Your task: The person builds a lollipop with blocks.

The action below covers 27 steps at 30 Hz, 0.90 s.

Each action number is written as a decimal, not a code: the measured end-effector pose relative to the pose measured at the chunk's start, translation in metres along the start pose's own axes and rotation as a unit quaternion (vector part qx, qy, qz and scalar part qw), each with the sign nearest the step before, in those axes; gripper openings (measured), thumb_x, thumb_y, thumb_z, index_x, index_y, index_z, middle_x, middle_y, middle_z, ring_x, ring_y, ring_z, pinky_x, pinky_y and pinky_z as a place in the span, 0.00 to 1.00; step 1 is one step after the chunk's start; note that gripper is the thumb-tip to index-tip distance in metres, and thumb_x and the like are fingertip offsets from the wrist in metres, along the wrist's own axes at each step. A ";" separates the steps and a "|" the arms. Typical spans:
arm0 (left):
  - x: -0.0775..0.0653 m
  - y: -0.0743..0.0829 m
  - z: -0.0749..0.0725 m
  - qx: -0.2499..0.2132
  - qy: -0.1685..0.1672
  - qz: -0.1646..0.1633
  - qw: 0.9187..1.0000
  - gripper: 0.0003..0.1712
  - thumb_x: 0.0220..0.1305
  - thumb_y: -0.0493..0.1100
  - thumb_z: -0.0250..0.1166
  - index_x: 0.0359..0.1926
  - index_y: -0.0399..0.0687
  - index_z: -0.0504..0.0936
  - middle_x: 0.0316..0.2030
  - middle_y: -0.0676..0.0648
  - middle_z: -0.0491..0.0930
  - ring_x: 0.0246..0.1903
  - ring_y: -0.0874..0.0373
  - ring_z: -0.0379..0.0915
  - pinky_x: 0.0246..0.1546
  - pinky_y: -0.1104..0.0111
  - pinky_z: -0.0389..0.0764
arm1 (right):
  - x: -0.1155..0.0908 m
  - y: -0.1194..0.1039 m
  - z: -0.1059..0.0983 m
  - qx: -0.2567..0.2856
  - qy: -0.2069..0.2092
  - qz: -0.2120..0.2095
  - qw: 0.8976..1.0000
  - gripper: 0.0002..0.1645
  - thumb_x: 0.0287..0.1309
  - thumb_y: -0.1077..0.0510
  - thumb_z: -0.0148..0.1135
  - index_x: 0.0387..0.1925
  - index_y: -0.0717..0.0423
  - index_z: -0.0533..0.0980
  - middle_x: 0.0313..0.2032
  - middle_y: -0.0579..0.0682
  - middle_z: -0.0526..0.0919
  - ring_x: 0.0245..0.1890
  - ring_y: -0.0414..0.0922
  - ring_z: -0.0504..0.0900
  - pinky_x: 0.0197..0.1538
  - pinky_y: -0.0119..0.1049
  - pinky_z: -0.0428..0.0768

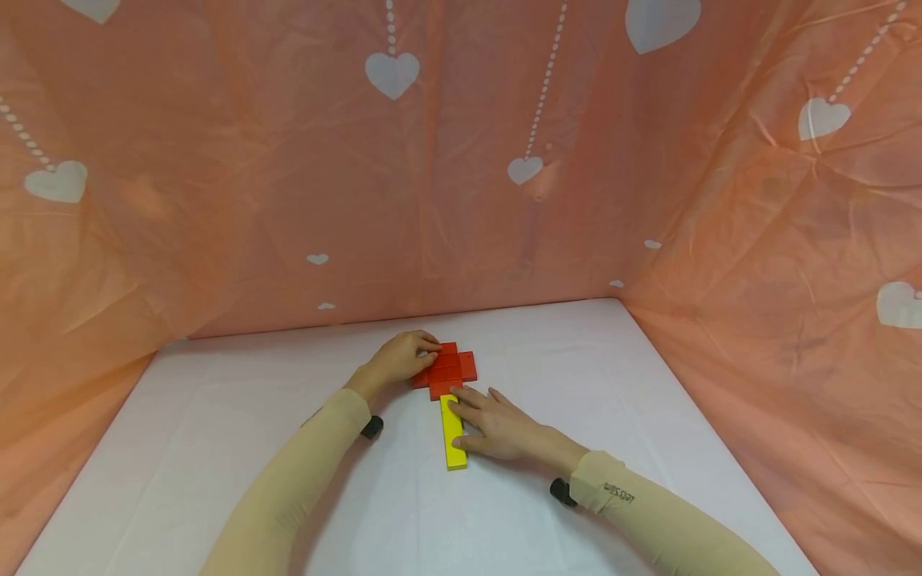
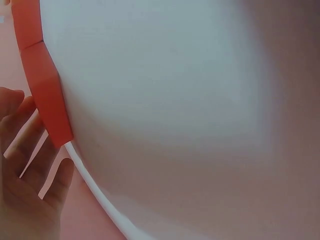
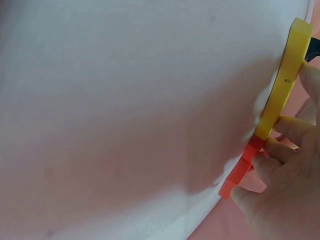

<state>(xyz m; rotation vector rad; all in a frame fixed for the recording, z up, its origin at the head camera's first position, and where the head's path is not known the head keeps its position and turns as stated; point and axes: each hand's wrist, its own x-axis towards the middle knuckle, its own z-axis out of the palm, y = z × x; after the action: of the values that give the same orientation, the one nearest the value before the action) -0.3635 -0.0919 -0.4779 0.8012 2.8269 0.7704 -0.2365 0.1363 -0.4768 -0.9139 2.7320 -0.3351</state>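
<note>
Several flat red blocks (image 1: 445,374) lie together on the white surface in a cross-like cluster. My left hand (image 1: 403,356) is at the cluster's left side, its fingertips touching the red blocks; in the left wrist view its fingers are spread along a red block (image 2: 47,95). A long yellow block (image 1: 452,436) extends from the cluster's near end toward me. Over its right side lies my right hand (image 1: 500,424), fingers extended. The right wrist view has the thumb and a finger touching the yellow block (image 3: 287,75), with other fingertips by the red blocks (image 3: 240,167).
A white cloth (image 1: 576,360) covers the table. Around it hangs a pink-orange curtain (image 1: 475,224) with white hearts, forming walls at the back and both sides. Each wrist carries a small black camera, one at the left wrist (image 1: 372,428) and one at the right (image 1: 563,492).
</note>
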 end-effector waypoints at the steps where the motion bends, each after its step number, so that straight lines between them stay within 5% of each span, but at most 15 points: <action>1: 0.000 0.000 0.000 -0.001 0.000 -0.001 1.000 0.19 0.76 0.45 0.63 0.61 0.44 0.86 0.61 0.43 0.81 0.63 0.43 0.75 0.68 0.48 0.73 | 0.000 0.000 0.000 0.001 0.000 0.000 1.000 0.43 0.72 0.36 0.59 0.79 0.50 0.63 0.81 0.49 0.56 0.80 0.48 0.56 0.80 0.59 0.51; 11: -0.005 0.000 -0.002 0.015 -0.012 -0.001 1.000 0.22 0.75 0.48 0.63 0.65 0.43 0.83 0.65 0.43 0.78 0.65 0.44 0.73 0.68 0.49 0.74 | 0.001 0.000 0.003 0.003 0.001 0.003 1.000 0.43 0.72 0.35 0.58 0.79 0.49 0.63 0.81 0.49 0.56 0.80 0.48 0.56 0.80 0.58 0.51; 18: -0.023 -0.007 -0.015 0.032 -0.004 0.008 0.999 0.25 0.74 0.49 0.65 0.66 0.42 0.80 0.65 0.41 0.77 0.65 0.43 0.73 0.68 0.47 0.73 | 0.001 -0.001 0.003 0.010 0.003 0.001 1.000 0.43 0.72 0.35 0.58 0.79 0.49 0.63 0.81 0.49 0.55 0.80 0.48 0.55 0.80 0.57 0.50; 27: -0.041 -0.018 -0.023 0.010 -0.052 -0.014 0.999 0.36 0.62 0.50 0.76 0.68 0.45 0.79 0.64 0.43 0.77 0.65 0.44 0.72 0.68 0.44 0.72 | 0.002 0.000 0.002 0.014 0.005 0.004 1.000 0.43 0.72 0.36 0.59 0.79 0.49 0.63 0.81 0.49 0.55 0.80 0.50 0.55 0.80 0.58 0.51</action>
<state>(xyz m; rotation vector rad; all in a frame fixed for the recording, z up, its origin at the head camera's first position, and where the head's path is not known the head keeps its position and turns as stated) -0.3425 -0.1368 -0.4683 0.7776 2.7522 0.6786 -0.2374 0.1348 -0.4791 -0.8948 2.7322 -0.3759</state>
